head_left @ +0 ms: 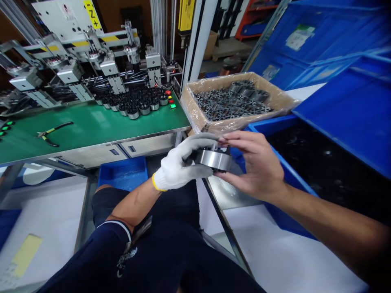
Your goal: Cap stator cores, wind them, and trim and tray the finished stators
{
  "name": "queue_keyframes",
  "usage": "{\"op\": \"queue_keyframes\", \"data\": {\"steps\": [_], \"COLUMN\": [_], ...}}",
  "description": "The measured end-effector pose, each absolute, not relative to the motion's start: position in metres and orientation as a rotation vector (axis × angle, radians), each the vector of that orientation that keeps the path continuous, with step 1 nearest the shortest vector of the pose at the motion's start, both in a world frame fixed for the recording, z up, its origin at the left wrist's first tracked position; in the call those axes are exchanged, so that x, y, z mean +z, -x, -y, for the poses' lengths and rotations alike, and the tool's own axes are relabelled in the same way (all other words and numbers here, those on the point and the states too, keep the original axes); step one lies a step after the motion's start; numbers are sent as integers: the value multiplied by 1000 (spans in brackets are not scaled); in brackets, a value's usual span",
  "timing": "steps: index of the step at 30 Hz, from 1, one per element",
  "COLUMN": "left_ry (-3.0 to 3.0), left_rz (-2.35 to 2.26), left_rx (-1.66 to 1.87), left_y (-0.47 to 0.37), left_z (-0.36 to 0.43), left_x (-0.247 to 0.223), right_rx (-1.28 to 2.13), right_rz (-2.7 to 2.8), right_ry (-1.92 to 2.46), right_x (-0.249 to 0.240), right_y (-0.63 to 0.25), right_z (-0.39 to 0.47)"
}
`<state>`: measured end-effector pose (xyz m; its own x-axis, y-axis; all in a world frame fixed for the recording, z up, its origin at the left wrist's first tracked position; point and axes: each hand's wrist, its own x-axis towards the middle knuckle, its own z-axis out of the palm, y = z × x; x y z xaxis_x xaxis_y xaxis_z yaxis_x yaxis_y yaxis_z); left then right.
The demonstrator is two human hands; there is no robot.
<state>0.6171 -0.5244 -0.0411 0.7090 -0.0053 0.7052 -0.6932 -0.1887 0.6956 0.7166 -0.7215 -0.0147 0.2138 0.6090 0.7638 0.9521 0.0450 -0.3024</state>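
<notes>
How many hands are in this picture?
2: the gloved left hand and the bare right hand, on either side of the silver-sided part. I see no others.

A green table (94,130) edged in metal carries splayed pliers (50,131) toward its left and, near its right end, black-and-silver parts (133,110) massed together just beside colored buttons (173,106).
</notes>
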Motion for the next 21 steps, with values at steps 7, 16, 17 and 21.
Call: {"op": "queue_keyframes", "data": {"steps": [7,16,17,21], "left_ry": [-1867,-2030,-2066,-2212], "left_rz": [365,72,-58,-585], "left_rx": [563,465,485,605], "left_y": [-614,-608,-606,-598], "left_z": [527,521,510,427], "left_x": [-43,-47,-49,-40], "right_rx": [-597,-576,-571,-602], "right_rz": [1628,1664,1617,1575], "right_ry": [1703,1900,1924,1926], "right_x": [-10,-22,-23,-24], "right_y": [-711,-726,-728,-733], "right_z": [723,719,717,715]}}
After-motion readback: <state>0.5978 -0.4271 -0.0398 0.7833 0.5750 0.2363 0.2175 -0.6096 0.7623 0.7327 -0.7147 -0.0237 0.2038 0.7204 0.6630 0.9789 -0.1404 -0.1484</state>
